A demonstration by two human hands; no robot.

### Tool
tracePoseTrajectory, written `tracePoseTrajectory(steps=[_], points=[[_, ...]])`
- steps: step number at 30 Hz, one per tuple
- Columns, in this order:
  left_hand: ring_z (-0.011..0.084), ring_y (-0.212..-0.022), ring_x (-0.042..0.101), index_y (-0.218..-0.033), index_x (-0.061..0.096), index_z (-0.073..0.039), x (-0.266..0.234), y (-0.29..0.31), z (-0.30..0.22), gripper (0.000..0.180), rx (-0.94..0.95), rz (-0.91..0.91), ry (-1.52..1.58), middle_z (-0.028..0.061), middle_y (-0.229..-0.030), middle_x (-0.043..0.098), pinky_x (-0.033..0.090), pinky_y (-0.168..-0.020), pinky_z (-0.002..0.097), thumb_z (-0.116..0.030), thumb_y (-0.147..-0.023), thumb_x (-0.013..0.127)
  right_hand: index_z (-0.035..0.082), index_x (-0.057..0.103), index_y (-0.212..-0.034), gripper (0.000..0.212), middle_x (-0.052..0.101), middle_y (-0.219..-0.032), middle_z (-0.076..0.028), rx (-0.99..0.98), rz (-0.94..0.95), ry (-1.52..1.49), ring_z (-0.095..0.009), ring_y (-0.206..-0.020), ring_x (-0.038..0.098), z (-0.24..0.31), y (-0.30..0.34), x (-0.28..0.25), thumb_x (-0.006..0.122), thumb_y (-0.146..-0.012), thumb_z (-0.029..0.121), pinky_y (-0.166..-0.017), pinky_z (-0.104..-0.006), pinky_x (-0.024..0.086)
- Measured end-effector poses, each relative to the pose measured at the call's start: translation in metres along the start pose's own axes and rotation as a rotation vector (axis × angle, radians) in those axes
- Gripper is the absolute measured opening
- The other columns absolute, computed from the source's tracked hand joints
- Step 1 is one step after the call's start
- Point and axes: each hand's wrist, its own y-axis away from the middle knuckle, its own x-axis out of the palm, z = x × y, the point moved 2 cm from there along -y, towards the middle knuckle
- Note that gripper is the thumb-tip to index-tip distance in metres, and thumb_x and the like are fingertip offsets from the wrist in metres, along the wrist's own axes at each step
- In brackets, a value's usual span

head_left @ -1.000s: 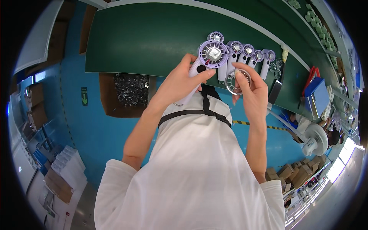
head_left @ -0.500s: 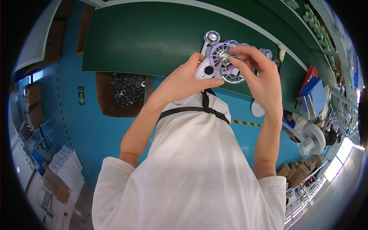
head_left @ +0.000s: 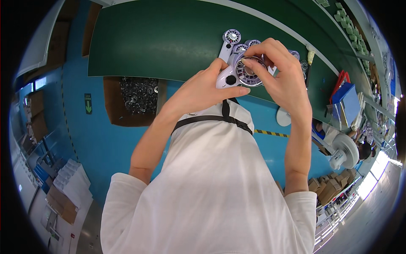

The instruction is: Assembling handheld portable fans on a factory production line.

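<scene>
Above the green bench [head_left: 169,42], the left hand [head_left: 203,91] is gripping a handheld fan [head_left: 231,73] by its handle while the right hand [head_left: 277,76] is pinching a round grille [head_left: 248,72] onto its head, a fitting step likely needing alignment and firm pressing.

hands: 2 | handheld fan [head_left: 237,73] in hands: 1 | fans on green table just beyond the hands: at least 3 visible [head_left: 231,38] | cardboard box of metal parts left of hands: 1 [head_left: 137,100]
</scene>
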Motion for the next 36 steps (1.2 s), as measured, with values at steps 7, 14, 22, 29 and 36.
tracePoseTrajectory(steps=[7, 14, 22, 29, 36], points=[[0.0084, -0.061, 0.057, -0.107, 0.053, -0.002, -0.001, 0.001, -0.005, 0.049, -0.053, 0.03, 0.053, 0.0037, -0.077, 0.061, 0.046, -0.054, 0.0241, -0.037, -0.084, 0.079, 0.001, 0.065, -0.093, 0.009, 0.06, -0.083, -0.006, 0.152, -0.029, -0.115, -0.018, -0.067, 0.054, -0.003, 0.003, 0.0, 0.07, -0.085, 0.004, -0.061, -0.0306, 0.045], [0.008, -0.061, 0.056, -0.108, 0.053, -0.002, 0.0, 0.004, -0.005, 0.043, -0.056, 0.053, 0.112, 0.0038, -0.077, 0.061, 0.046, -0.055, 0.0241, -0.038, -0.092, 0.069, 0.002, 0.067, -0.091, 0.011, 0.059, -0.089, -0.006, 0.081, -0.105, -0.068, -0.019, -0.074, 0.055, -0.007, 0.006, 0.007, 0.072, -0.082, 0.004, -0.066, -0.0294, 0.046], [0.0149, -0.059, 0.058, -0.104, 0.052, 0.0, -0.001, 0.002, -0.006, 0.045, 0.091, 0.001, 0.107, 0.0088, -0.07, 0.062, 0.046, -0.057, 0.0296, -0.046, -0.101, 0.05, 0.004, 0.068, -0.105, 0.028, 0.06, -0.109, -0.008, 0.029, -0.188, 0.005, -0.024, -0.097, 0.059, -0.022, 0.011, 0.009, 0.078, -0.08, 0.011, -0.084, -0.0336, 0.048], [0.0167, -0.062, 0.06, -0.104, 0.051, -0.001, 0.001, -0.007, 0.001, 0.036, 0.051, -0.061, 0.066, 0.0107, -0.073, 0.064, 0.048, -0.058, 0.0322, -0.037, -0.102, 0.051, 0.005, 0.033, -0.151, 0.074, 0.049, -0.14, -0.01, 0.525, 0.215, -0.901, -0.018, -0.124, 0.051, -0.051, 0.04, 0.015, 0.07, -0.086, 0.0, -0.106, -0.0335, 0.042], [0.0128, -0.063, 0.059, -0.107, 0.049, -0.001, 0.023, -0.022, 0.019, 0.025, 0.037, -0.037, -0.011, 0.0091, -0.077, 0.065, 0.047, -0.059, 0.0289, -0.026, -0.103, 0.049, 0.005, 0.029, -0.152, 0.079, 0.05, -0.14, -0.017, 0.445, 0.167, -0.956, -0.024, -0.129, 0.051, -0.088, 0.065, 0.029, 0.074, -0.087, 0.01, -0.11, -0.0393, 0.039]])
